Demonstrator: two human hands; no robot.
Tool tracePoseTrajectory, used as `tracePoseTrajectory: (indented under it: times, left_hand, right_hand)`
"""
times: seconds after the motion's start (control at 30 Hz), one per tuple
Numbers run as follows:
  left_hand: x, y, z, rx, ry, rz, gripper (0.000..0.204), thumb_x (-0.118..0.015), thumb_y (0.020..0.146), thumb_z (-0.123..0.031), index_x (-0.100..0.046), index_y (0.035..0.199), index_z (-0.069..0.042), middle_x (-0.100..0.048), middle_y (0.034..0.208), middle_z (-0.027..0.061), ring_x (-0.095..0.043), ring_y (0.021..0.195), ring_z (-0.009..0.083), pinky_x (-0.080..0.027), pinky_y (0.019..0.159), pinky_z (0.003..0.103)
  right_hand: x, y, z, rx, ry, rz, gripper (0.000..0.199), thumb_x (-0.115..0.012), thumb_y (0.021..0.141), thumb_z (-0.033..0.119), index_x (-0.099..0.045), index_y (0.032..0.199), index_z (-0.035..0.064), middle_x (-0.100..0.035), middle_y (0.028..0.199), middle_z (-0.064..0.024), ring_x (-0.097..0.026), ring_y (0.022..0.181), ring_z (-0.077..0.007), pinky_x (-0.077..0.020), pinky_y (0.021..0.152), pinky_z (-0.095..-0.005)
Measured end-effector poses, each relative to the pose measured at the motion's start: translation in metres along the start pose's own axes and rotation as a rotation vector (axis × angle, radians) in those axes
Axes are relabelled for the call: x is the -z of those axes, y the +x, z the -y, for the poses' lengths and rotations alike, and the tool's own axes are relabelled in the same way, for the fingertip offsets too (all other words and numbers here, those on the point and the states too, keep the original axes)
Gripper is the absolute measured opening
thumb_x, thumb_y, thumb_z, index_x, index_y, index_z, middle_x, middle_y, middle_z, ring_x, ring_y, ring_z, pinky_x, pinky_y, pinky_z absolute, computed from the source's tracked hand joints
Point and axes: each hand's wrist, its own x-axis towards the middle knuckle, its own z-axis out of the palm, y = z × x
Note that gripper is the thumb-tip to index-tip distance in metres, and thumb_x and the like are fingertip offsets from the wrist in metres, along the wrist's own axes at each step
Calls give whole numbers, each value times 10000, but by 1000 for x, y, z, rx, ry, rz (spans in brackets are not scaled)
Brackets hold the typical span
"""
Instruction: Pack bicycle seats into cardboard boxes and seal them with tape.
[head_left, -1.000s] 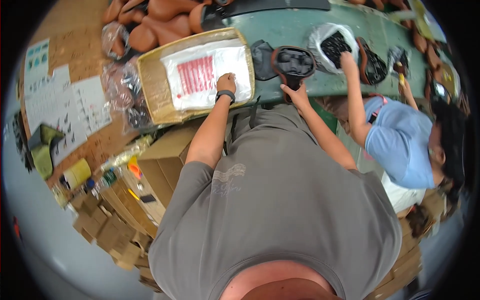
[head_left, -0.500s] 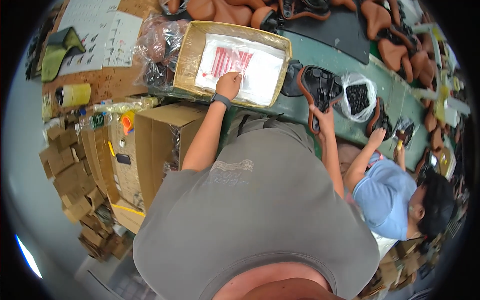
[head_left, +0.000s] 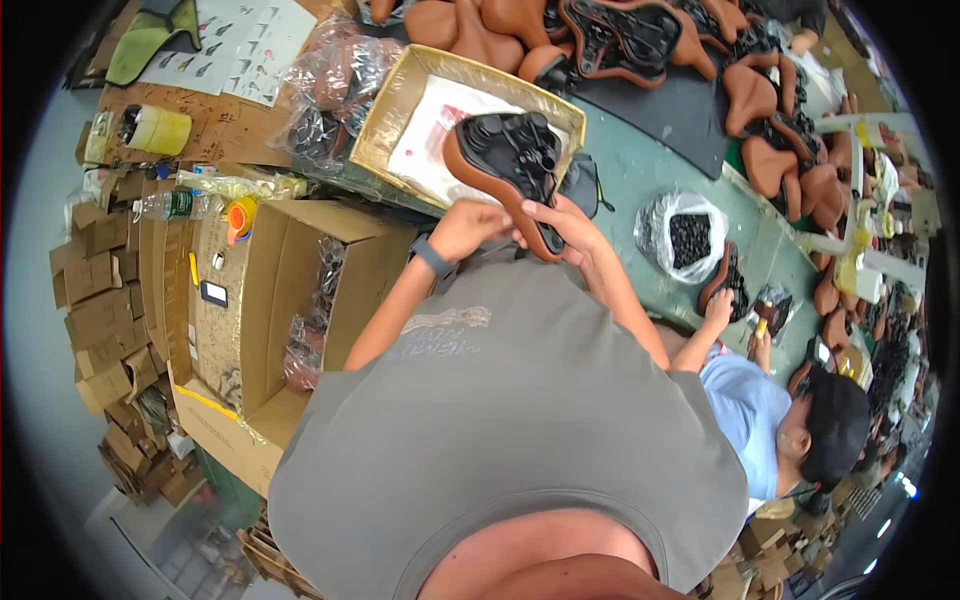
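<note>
A bicycle saddle, black underside up with brown edges, is tilted in front of my body, over the near part of a tan box. My right hand is closed round its narrow nose. Close beside the nose is my left hand, its fingers curled in; what they pinch, if anything, I cannot make out. White plastic bags with red print lie in the box, partly hidden by the saddle.
To the right, a clear bag holds small black parts. Brown saddles crowd the bench's far side. At the left stands an open carton with wrapped saddles. A co-worker in blue works at the right, holding a saddle.
My right hand has brought the saddle leftward, from beside the box to over its near part. My left hand has drawn back from the printed bags toward the saddle's nose.
</note>
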Motion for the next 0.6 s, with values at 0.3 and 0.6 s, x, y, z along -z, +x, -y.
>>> tracePoseTrajectory:
  times: [0.3,0.6]
  left_hand:
    - [88,-56,-40,-246,-1530,-407,173,-626,1154,-186,-730,1214,-61,-786,1117,37,-748,1029,129,-623,891,303]
    - [107,67,-147,-596,-91,-638,168,-747,1066,-232,-804,1067,-74,-623,784,-5,-585,670,117,-395,544,296]
  right_hand:
    - [5,-7,-2,361,393,48,445,-776,1040,248,-590,1335,-27,-660,1078,-149,-644,967,-319,-541,809,-453]
    - [-35,17,76,523,-1466,-690,873,-893,838,95,-439,1579,22,-791,1021,-158,-791,936,-346,-615,836,-468]
